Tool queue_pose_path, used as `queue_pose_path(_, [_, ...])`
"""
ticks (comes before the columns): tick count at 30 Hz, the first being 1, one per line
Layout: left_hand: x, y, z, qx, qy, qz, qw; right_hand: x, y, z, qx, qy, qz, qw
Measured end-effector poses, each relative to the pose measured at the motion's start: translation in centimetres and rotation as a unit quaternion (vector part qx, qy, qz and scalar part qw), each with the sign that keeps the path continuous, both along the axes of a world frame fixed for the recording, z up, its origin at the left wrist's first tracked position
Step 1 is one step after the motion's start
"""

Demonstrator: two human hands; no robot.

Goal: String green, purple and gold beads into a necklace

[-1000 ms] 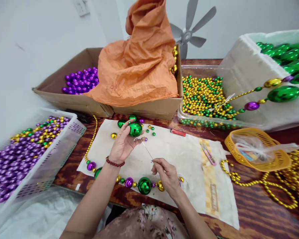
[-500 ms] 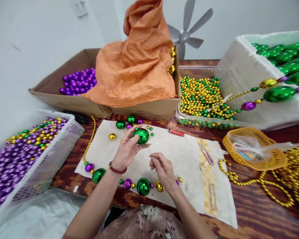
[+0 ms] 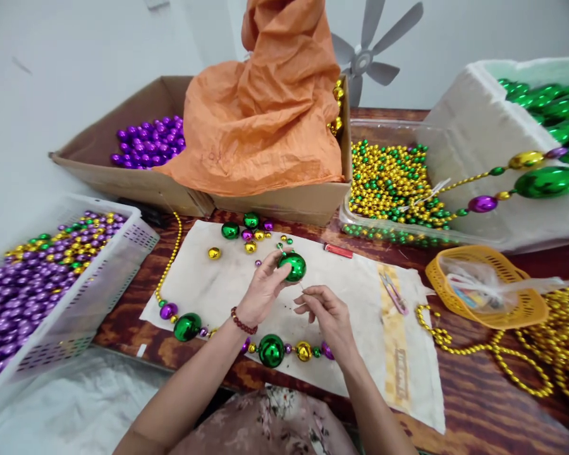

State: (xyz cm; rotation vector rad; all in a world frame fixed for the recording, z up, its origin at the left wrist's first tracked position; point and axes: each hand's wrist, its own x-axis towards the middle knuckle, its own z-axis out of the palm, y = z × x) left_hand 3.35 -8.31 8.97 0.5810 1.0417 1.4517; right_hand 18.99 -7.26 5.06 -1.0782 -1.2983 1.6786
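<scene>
My left hand [image 3: 262,292], with a dark red bead bracelet at its wrist, is closed on a large shiny green bead [image 3: 294,268]. Just below the bead, my right hand [image 3: 326,311] pinches a thin needle [image 3: 301,287], whose upper end meets the bead's underside. Across the white cloth [image 3: 360,297] in front of me runs a beaded garland [image 3: 271,351] of green, purple and gold beads, partly hidden by my left forearm. Several loose beads lie behind my hands, among them a green bead [image 3: 230,230] and a gold bead [image 3: 214,253].
A red cutter [image 3: 338,251] and pink thread snips [image 3: 394,294] lie on the cloth. A yellow basket [image 3: 483,316] stands at the right. Around the table are a white crate [image 3: 137,221] of purple beads, a cardboard box [image 3: 279,203], a clear tub [image 3: 389,229] and a foam box [image 3: 464,126].
Both hands have shifted slightly right and down in the view, with the green bead. Less of the needle shows below the bead, and my right hand is closer to it.
</scene>
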Motion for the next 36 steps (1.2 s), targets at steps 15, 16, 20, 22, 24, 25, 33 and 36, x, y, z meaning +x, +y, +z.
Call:
queue_pose_path(15, [-7.8,3.7,-4.0,-0.056,0.694,-0.06,0.715,3.1,1.7,-2.0,-0.031,-0.003,-0.085,0.996])
queue_pose_path(16, [-7.8,3.9,-3.9,-0.063,0.718,-0.072,0.689,3.1,1.6,-2.1,-0.03,-0.004,-0.081,0.996])
queue_pose_path(20, [-6.6,3.3,-4.2,-0.049,0.781,-0.086,0.616,3.0,1.0,-2.4,-0.039,-0.017,-0.065,0.997])
queue_pose_path(22, [-5.9,2.8,-4.7,-0.022,0.803,-0.087,0.59,3.0,0.8,-2.6,-0.047,-0.022,-0.058,0.997])
queue_pose_path(24, [-5.2,2.7,-5.3,-0.003,0.814,-0.097,0.573,2.9,0.7,-2.6,-0.048,-0.023,-0.053,0.997])
queue_pose_path(25, [-5.0,2.8,-5.5,0.001,0.815,-0.104,0.57,2.9,0.7,-2.6,-0.048,-0.024,-0.051,0.997])
queue_pose_path(33, [-4.8,3.6,-5.0,0.015,0.638,-0.023,0.77,2.8,0.6,-2.5,-0.051,-0.029,-0.038,0.998])
queue_pose_path(36, [-4.7,3.2,-3.7,-0.011,0.331,0.01,0.943,2.8,0.3,-2.2,-0.046,-0.02,-0.026,0.998])
